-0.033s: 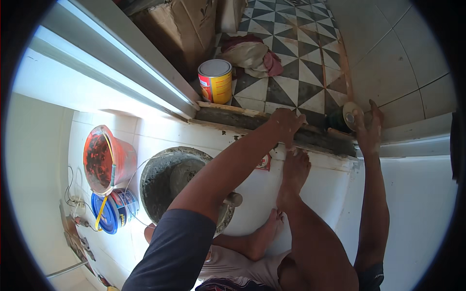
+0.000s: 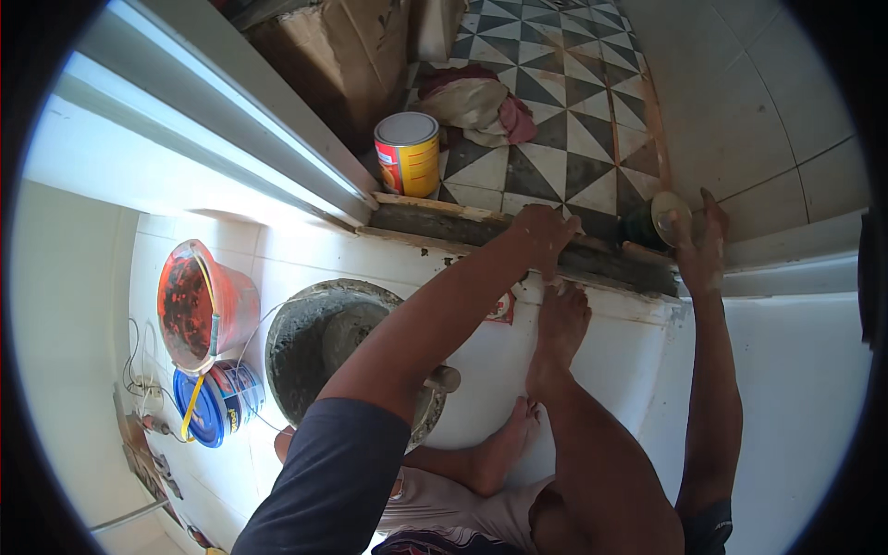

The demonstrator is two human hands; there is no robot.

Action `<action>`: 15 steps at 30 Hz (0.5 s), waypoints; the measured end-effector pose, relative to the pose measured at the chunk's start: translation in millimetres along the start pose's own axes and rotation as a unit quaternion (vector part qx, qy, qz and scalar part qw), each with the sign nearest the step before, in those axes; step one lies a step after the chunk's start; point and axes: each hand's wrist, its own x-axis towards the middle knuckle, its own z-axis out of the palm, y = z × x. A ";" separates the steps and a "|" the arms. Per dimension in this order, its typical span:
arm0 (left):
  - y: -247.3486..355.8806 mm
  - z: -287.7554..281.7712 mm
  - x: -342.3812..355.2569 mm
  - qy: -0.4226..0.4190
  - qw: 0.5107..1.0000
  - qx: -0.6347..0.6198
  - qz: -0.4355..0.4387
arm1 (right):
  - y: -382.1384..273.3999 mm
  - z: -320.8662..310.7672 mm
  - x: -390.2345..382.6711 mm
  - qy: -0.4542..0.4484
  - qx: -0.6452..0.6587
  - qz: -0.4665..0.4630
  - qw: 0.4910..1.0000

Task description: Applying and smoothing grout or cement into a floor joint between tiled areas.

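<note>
At the doorway threshold, my left hand is bent over the cement-filled channel, its fingers drawn together. Whatever they grip, if anything, is hidden. My right hand reaches to the channel's right end by the wall. Its fingers lie against a round dark-green can-like object with a pale disc-shaped end, which is tipped on its side. A bowl-like black tub of wet grey mortar stands under my left forearm. Out of it sticks a rounded handle.
Beyond the threshold stand a yellow-and-red tin, a crumpled cloth and a cardboard box. On the left are an orange bucket, a blue-lidded bucket and cables. My bare foot rests close to the channel.
</note>
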 end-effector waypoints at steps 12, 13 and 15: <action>-0.5 -1.8 2.4 0.012 1.000 -0.014 0.012 | -20.2 12.7 32.6 -0.188 -0.152 0.092 0.966; -0.2 -2.6 2.0 0.004 1.000 -0.006 0.001 | -23.3 14.1 35.2 -0.238 -0.149 0.115 0.953; 0.7 -3.1 0.8 0.008 1.000 -0.002 0.006 | -26.8 14.8 39.4 -0.284 -0.145 0.140 0.937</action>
